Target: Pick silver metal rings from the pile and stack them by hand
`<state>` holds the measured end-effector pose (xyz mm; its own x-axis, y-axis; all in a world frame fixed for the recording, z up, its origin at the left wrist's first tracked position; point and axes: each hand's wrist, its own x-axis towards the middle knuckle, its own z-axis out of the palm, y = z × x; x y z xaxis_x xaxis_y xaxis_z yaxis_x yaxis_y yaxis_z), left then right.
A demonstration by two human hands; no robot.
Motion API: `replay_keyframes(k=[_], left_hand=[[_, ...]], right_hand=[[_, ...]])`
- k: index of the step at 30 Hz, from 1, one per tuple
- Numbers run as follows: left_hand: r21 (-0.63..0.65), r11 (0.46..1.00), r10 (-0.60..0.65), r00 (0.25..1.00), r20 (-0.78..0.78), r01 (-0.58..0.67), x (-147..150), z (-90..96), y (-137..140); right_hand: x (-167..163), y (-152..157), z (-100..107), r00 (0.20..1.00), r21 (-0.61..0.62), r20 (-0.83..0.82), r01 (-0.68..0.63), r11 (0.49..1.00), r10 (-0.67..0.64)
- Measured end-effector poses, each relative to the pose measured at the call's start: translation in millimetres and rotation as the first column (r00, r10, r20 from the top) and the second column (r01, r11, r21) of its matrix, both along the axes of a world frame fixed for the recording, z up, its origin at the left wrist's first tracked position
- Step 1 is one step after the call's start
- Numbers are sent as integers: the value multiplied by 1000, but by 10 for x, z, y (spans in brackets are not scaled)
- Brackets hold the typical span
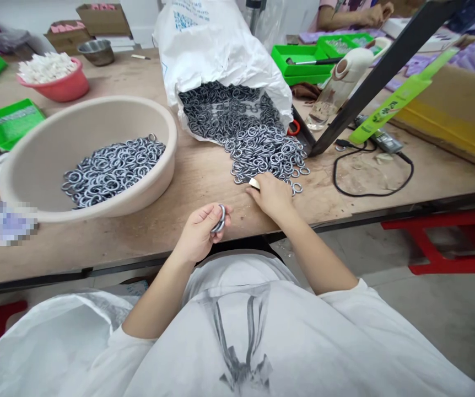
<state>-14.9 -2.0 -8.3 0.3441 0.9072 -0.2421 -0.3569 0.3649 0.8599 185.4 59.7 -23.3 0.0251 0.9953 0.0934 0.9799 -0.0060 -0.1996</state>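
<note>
My left hand [200,231] is closed around a few dark grey rings [220,219], just above the table's front edge. To its right, my right hand [274,194] is closed on a small pale-handled tool [254,183] with a dark tip. That tip reaches the near edge of a loose pile of grey rings [262,151]. The pile spills from the mouth of a white sack [216,49] lying on its side. At the left, a large beige basin [157,182] holds many similar rings [113,171].
A leaning dark metal bar [370,82], a clear bottle [330,91] and a looped black cable [335,179] stand or lie to the right. Green trays [299,53] and a pink bowl [72,88] are farther back. A co-worker's hand [372,15] shows at the upper right.
</note>
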Motion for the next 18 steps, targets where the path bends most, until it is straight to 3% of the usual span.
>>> replay_keyframes(k=[6, 10, 15, 18], left_hand=[[-172, 977, 140, 987, 76, -126, -57, -28, 141], [-270, 953, 168, 981, 102, -135, -63, -22, 187], [-284, 950, 163, 982, 97, -130, -41, -26, 184], [-234, 963, 155, 985, 72, -134, -23, -49, 171]], right_hand=[[-6, 27, 2, 997, -7, 65, 40, 999, -40], [1, -3, 15, 998, -28, 61, 1, 1000, 1], [15, -46, 25, 999, 3, 24, 38, 999, -38], [23, -41, 21, 1000, -20, 14, -3, 1000, 3]])
